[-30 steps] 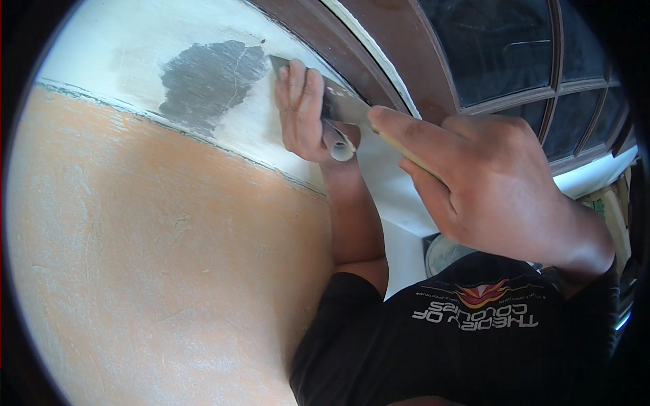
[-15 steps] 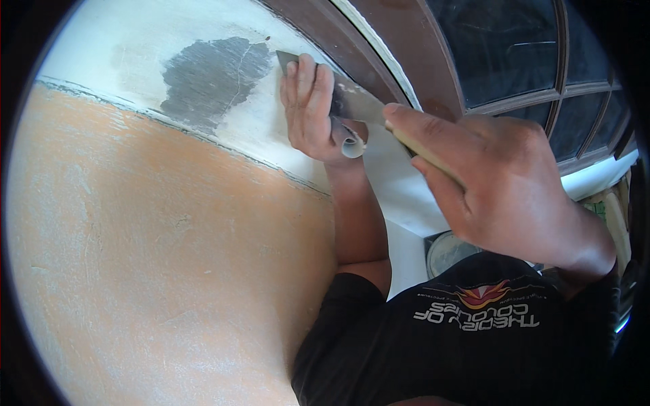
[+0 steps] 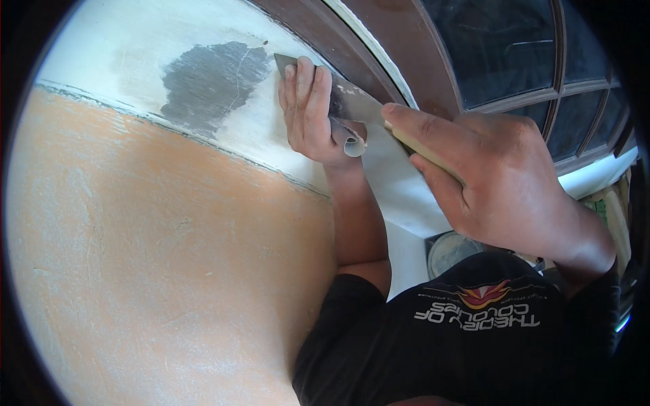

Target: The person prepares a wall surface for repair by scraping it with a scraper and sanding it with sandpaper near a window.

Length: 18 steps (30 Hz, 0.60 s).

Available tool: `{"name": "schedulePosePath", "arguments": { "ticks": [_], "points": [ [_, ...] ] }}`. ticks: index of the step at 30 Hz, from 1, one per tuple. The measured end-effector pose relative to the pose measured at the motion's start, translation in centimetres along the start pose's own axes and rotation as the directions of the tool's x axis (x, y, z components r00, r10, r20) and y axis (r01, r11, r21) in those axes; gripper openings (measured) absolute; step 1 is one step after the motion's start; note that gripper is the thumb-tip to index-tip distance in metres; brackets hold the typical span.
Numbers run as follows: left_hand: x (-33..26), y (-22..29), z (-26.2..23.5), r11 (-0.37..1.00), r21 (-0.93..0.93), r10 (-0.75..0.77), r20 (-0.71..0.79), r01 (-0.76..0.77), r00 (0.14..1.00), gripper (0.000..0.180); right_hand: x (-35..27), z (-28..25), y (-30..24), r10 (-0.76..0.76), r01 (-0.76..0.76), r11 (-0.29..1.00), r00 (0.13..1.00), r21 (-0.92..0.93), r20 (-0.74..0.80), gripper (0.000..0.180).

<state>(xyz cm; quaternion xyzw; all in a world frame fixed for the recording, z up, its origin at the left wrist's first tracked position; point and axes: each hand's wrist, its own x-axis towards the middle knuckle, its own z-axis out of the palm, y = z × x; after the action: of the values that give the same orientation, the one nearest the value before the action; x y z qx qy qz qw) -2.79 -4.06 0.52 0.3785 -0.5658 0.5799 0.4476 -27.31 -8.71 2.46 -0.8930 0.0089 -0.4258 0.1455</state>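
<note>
My left hand (image 3: pixel 308 111) lies flat against the white band of wall (image 3: pixel 122 47), fingers pointing up, with a curled grey sheet of sandpaper (image 3: pixel 349 142) tucked under the palm. My right hand (image 3: pixel 494 186) grips the pale wooden handle of a putty knife (image 3: pixel 359 101). Its wide metal blade lies on the wall, runs under my left fingers and ends at a corner just right of a rough grey patch (image 3: pixel 210 81). The two hands almost touch.
Below a ragged line the wall is orange (image 3: pixel 169 257). A dark brown arched window frame (image 3: pixel 406 47) with glass panes runs along the upper right. A white round bucket (image 3: pixel 453 250) shows below my right hand, above my black shirt.
Both hands and the blade have crept a little to the right along the white band. The grips are the same.
</note>
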Motion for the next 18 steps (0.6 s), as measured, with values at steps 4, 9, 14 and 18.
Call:
{"name": "schedulePosePath", "arguments": {
  "ticks": [4,9,14,18],
  "points": [
    [0.3,-0.8,0.2,0.999,0.035,-0.002,-0.056,0.003,0.998,0.057,0.6,-0.1,0.5,-0.023,0.024,1.0,0.998,0.017,-0.063,0.048],
    [-0.6,0.9,0.0,0.999,0.053,-0.01,0.048,0.007,0.999,0.062,-2.3,-0.5,3.0,0.003,-0.005,0.999,0.999,0.05,0.037,0.051],
    [-3.2,3.3,-2.7,0.998,0.063,-0.01,0.244,-0.005,0.97,0.057,-8.4,0.5,6.5,0.094,-0.105,0.913,0.994,0.395,0.048,0.053],
    [-12.7,9.4,-7.0,0.914,0.086,-0.406,0.156,0.397,0.9,0.007,-16.1,0.1,9.1,0.165,-0.261,0.898,0.946,0.354,0.278,0.052]
  ]
}}
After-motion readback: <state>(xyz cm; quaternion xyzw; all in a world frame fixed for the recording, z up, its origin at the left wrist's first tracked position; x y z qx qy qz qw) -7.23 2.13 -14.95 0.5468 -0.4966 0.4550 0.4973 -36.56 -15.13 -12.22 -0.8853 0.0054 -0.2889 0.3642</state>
